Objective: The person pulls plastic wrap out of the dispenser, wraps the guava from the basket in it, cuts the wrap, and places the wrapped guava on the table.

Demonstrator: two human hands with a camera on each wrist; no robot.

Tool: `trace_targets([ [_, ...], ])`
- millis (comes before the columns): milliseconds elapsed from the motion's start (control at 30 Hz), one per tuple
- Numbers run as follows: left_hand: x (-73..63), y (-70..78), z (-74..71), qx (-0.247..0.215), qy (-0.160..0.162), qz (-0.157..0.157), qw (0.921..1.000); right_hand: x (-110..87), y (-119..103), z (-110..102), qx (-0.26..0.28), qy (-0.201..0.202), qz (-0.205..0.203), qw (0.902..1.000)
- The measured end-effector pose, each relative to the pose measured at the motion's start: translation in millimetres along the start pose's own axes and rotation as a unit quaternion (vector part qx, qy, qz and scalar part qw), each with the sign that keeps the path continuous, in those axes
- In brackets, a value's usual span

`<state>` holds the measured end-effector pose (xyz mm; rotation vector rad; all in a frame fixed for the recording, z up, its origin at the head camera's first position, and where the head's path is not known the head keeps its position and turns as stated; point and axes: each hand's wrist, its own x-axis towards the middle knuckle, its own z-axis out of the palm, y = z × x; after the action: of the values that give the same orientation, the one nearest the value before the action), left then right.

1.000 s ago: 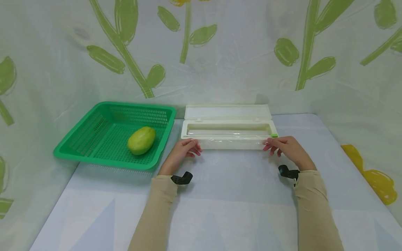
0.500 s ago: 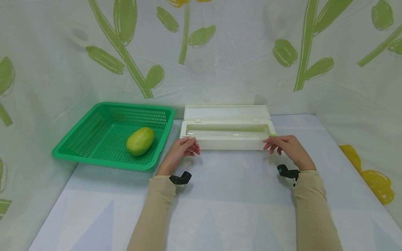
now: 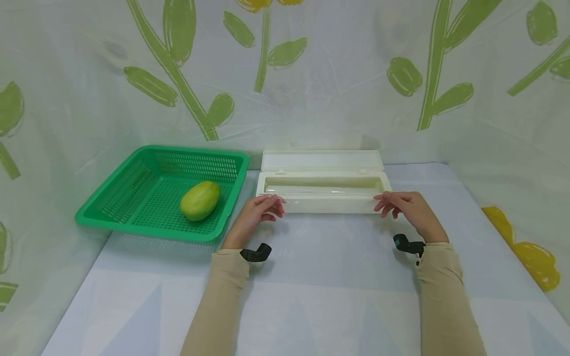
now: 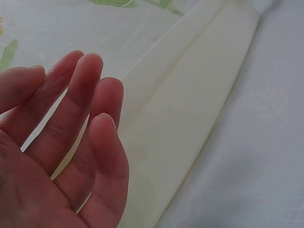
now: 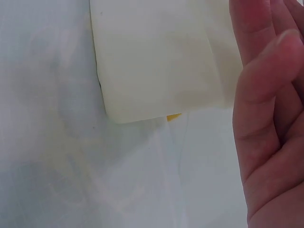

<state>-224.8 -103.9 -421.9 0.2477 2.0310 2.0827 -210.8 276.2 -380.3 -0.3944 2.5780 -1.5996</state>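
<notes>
A white cling film dispenser [image 3: 329, 204] stands on the table, its lid [image 3: 322, 160] raised at the back and a roll [image 3: 307, 189] lying in its trough. At its front left corner my left hand [image 3: 256, 215] pinches clear cling film [image 3: 291, 201] between thumb and forefinger; the left wrist view shows a thin shiny film edge [image 4: 56, 61] at those fingertips. My right hand [image 3: 411, 212] holds thumb and forefinger together at the front right corner, where the film itself barely shows. In the right wrist view its curled fingers [image 5: 259, 118] are beside the box end.
A green plastic basket [image 3: 147, 228] stands left of the dispenser, with a yellow-green melon-like fruit [image 3: 200, 200] in it. Behind the table [image 3: 329, 306] hangs a pale sheet [image 3: 338, 99] with a plant print. Black wrist cameras [image 3: 256, 253] sit at both cuffs.
The bright glints of film along the dispenser's front have faded to a small patch by my left fingers. The green tab at the right end is now hidden. Both hands have barely moved.
</notes>
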Motion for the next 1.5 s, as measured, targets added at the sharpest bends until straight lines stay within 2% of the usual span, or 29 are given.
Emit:
trace_targets([
  [100, -2.2, 3.1, 0.4, -0.003, 0.002, -0.007, 1.0000, 0.2, 1, 1, 0.001, 0.001, 0.000, 1.0000],
  [333, -11.0, 15.9, 3.7, 0.002, -0.006, 0.015, 0.9999, 0.4, 1, 1, 0.003, 0.006, 0.001, 1.0000],
  [533, -3.4, 5.5, 0.5, 0.005, 0.008, 0.017, 0.9998, 1.3, 1, 1, -0.001, 0.008, -0.003, 1.0000],
  [667, 0.0, 0.9, -1.0, 0.008, 0.010, 0.030, 0.9995, 1.1, 1, 1, 0.000, 0.012, -0.010, 0.9999],
  [933, 0.4, 3.3, 0.1, 0.001, 0.012, 0.031, 0.9995, -0.6, 4, 2, 0.007, 0.024, -0.022, 0.9994],
  [1100, 1.2, 5.0, 0.2, 0.013, 0.008, 0.040, 0.9991, -1.9, 4, 2, 0.004, 0.035, -0.029, 0.9990],
  [1200, -2.9, 13.7, 2.5, 0.029, 0.009, 0.044, 0.9986, -1.9, 5, 1, 0.004, 0.038, -0.032, 0.9988],
  [1367, -12.5, 30.5, 8.4, 0.052, 0.022, 0.033, 0.9979, -0.7, 5, 1, 0.006, 0.044, -0.035, 0.9984],
  [1500, -11.4, 28.1, 7.5, 0.062, 0.025, 0.032, 0.9972, 0.1, 4, 0, 0.005, 0.049, -0.037, 0.9981],
])
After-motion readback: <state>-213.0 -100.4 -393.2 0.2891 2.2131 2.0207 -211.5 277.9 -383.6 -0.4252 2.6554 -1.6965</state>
